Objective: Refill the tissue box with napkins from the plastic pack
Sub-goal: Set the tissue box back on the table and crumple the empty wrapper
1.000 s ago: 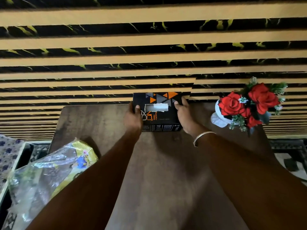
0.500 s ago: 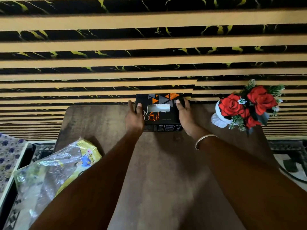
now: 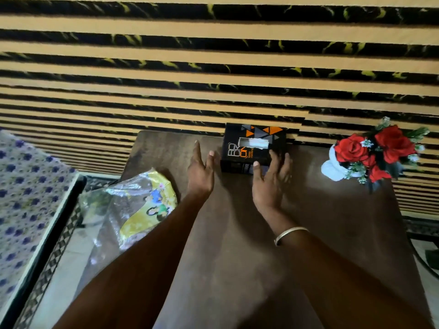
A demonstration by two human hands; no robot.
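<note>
A black tissue box (image 3: 254,148) with orange triangles stands at the far edge of the brown table (image 3: 249,257), against the striped wall. A white napkin shows in its top slot. My left hand (image 3: 200,173) hovers just left of the box with fingers spread and nothing in it. My right hand (image 3: 270,180) is open in front of the box's near right corner; whether its fingertips still touch the box is unclear. The clear plastic pack (image 3: 133,210) with a yellow printed label lies on the table's left side, hanging over the edge.
A white vase of red roses (image 3: 373,153) stands on the table's far right. A bed with a purple-dotted sheet (image 3: 26,198) lies to the left beyond a dark frame. The striped wall runs directly behind the table.
Both hands have let go of the tissue box and drawn back towards me with fingers spread. The box stays at the wall. The view has shifted to the left.
</note>
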